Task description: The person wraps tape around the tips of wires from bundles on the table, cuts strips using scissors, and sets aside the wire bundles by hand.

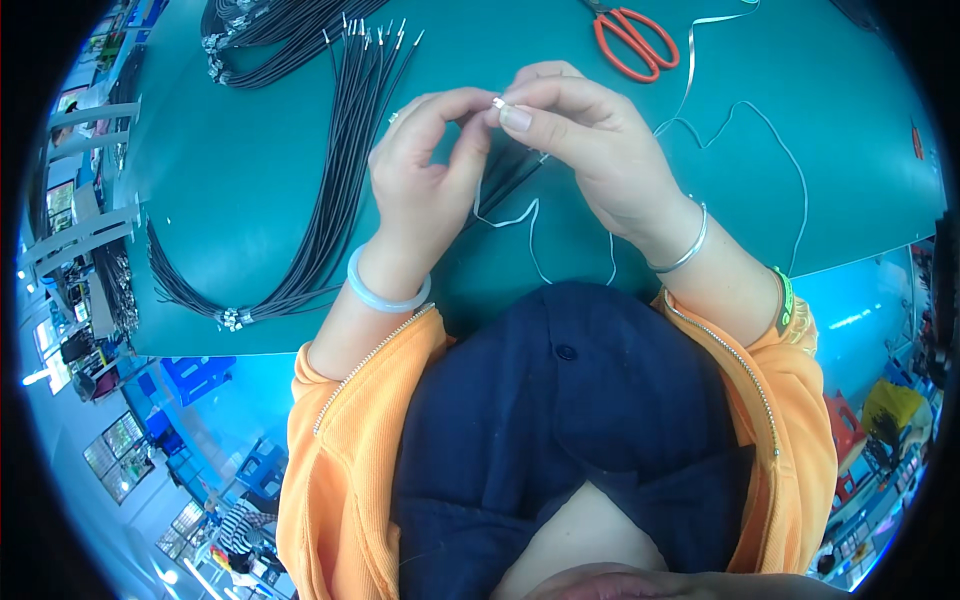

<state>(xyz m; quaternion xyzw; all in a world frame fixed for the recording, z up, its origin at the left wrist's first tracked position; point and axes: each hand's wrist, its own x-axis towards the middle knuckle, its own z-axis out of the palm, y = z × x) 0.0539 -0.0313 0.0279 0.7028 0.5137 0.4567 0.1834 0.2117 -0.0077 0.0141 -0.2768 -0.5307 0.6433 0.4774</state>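
Observation:
Over the green table, my left hand (425,145) and my right hand (590,125) meet fingertip to fingertip. Pinched under my right thumb is a small pale piece with a metallic glint (499,102), too small to name. The left thumb and index finger close at the same spot, and what lies between them is hidden. A thin white cord (520,216) hangs in bends below the hands; its upper end disappears behind the left fingers. Beneath the hands, partly covered, lie a few black cables (510,175).
Left of my hands curves a tied bundle of black cables (335,190) with metal tips. Another coiled bundle (270,50) lies farther back. Red-handled scissors (637,45) rest at the far side. More white cord (770,125) trails across the right of the table (860,200).

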